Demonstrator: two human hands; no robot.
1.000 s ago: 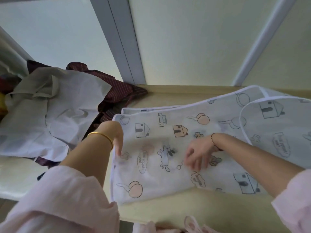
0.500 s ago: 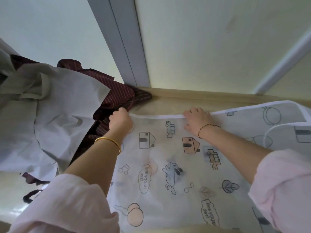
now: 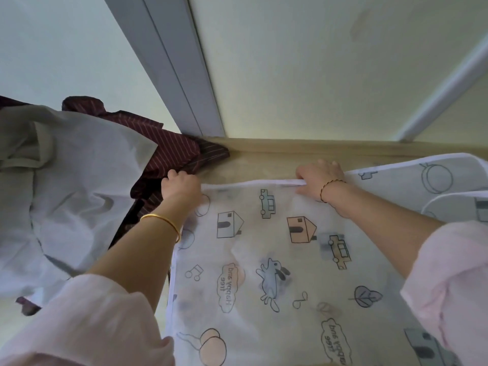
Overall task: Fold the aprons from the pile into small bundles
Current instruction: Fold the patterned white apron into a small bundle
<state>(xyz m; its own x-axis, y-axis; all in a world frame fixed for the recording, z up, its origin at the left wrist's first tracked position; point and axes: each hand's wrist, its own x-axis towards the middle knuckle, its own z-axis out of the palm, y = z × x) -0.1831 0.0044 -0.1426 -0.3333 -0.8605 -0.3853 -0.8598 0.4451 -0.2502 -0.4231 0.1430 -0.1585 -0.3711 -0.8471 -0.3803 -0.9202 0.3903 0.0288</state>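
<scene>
A thin white apron [image 3: 266,260] printed with houses, cars and a rabbit lies spread flat on the beige table [image 3: 250,167]. My left hand [image 3: 181,184] grips its far left corner, fingers curled over the edge. My right hand [image 3: 318,178] pinches the far hem further right, with the hem bunched under my thumb. The apron's rounded right part [image 3: 449,180] extends to the frame's right edge. At the left sits the pile: a pale grey apron [image 3: 68,196] draped over a dark red striped one [image 3: 174,151].
A wall with a grey vertical frame [image 3: 169,70] rises directly behind the table's raised back edge [image 3: 317,147]. The pile covers the table's left part. My pink sleeves [image 3: 87,323] fill the lower corners.
Both my hands moved from the apron's middle to its far edge and took hold of it. My head leaned forward, bringing the far edge closer.
</scene>
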